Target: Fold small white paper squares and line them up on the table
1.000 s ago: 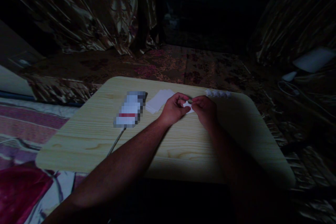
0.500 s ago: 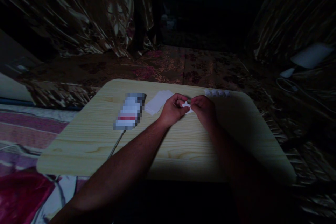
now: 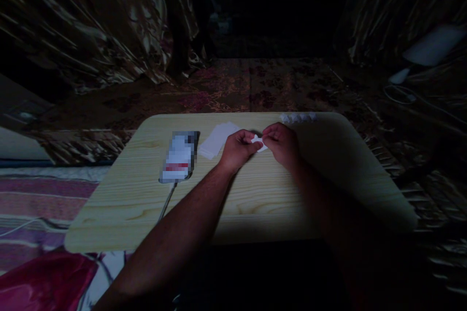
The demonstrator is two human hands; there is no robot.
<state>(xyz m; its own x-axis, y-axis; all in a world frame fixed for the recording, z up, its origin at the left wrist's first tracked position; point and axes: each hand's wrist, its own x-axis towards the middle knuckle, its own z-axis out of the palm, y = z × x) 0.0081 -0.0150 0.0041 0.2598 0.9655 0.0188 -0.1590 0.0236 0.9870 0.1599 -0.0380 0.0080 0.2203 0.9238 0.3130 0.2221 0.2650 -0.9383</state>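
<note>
A small white folded paper star [image 3: 257, 139] is pinched between my two hands above the middle of the table. My left hand [image 3: 235, 151] grips its left side, with the thumb lying across the front. On the opposite side, my right hand [image 3: 282, 145] has its thumb and fingertips closed on the star's edge. Part of the paper is hidden behind my fingers. Just left of my left hand lies a loose stack of white paper pieces [image 3: 216, 141]. Several small white paper stars [image 3: 299, 117] stand in a row near the table's far edge, beyond my right hand.
A blurred-out phone-shaped object [image 3: 178, 155] with a cable [image 3: 168, 200] lies left on the wooden table [image 3: 120, 194]. Striped bedding [image 3: 47, 199] and a red cloth [image 3: 47, 277] are at left. A white lamp [image 3: 434, 46] stands at the far right, near curtains.
My view has shifted slightly, so the table sits a little differently in it. Both hands keep hold of the star; the right-hand fingers have moved a little on its edge.
</note>
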